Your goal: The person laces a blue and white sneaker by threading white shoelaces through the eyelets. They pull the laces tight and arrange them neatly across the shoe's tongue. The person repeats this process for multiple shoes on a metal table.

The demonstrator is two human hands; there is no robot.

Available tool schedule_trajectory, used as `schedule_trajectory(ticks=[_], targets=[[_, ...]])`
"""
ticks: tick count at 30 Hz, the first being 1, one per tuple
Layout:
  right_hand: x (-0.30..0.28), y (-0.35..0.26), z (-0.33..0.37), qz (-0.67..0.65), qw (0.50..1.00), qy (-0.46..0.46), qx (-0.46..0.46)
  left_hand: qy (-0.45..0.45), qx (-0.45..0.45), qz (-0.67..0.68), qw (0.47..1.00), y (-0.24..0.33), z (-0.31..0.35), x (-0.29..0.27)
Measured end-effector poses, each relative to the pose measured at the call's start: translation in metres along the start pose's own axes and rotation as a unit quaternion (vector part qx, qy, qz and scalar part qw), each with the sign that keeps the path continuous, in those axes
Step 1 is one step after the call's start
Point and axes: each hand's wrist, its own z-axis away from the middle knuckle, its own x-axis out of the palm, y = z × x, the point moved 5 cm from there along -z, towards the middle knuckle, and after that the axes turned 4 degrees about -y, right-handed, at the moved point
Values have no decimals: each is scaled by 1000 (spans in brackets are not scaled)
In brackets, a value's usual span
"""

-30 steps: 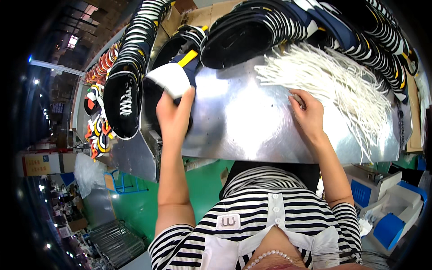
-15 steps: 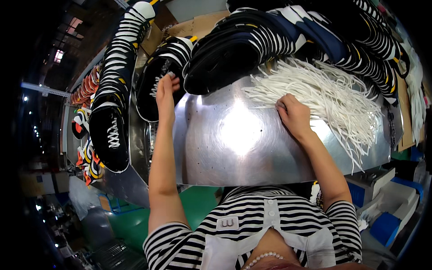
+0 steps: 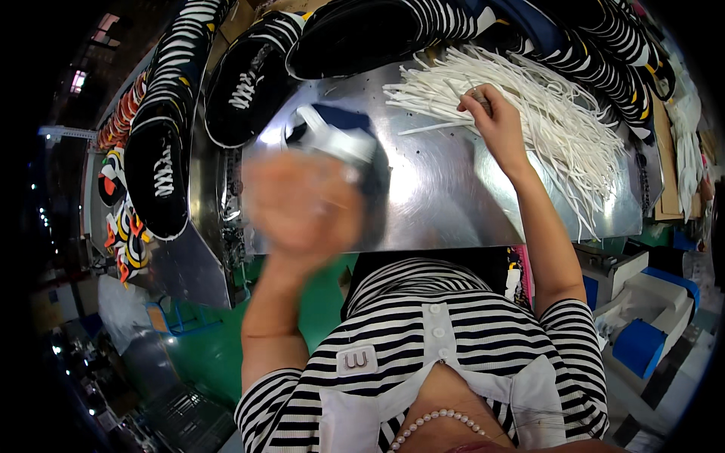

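Observation:
My left hand [image 3: 306, 200] is smeared by motion over the near left part of the metal table, so its fingers cannot be made out. Just beyond it, a navy and white shoe upper [image 3: 347, 140], also blurred, is over the tabletop; whether the hand grips it is unclear. My right hand [image 3: 495, 124] is closed, fingers curled in a pinch, at the left side of a heap of white shoelaces [image 3: 559, 136]. One loose lace [image 3: 434, 128] runs from beneath that hand toward the left, and the fingers appear closed on it.
Nested stacks of black, white and navy shoe uppers line the table's far side [image 3: 362, 41] and left side [image 3: 158, 166]. Orange and white uppers [image 3: 124, 241] sit lower left. A grey and blue machine [image 3: 642, 325] stands at right, below the table [image 3: 438, 196].
My left hand has come from the stacked upper at the far left toward me, and a navy and white upper now shows beside it. The whole view has shifted; my right hand stays by the laces.

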Motion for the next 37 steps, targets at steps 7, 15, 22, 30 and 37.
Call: schedule_trajectory(ticks=[7, 15, 22, 30, 37], targets=[[-53, -119, 45, -492, 858, -145, -21, -245, -135, 211, 937, 104, 74, 120], [-59, -112, 130, -463, 875, -82, 114, -285, -174, -25, 942, -3, 60, 36], [77, -8, 110, -332, 908, -108, 234, -627, -455, 268, 572, -43, 104, 84], [59, -25, 104, -340, 927, -31, 152, -330, -619, 590, 400, 8, 81, 108], [54, -23, 101, -280, 944, -70, 161, -287, -547, 654, 437, 23, 72, 112]])
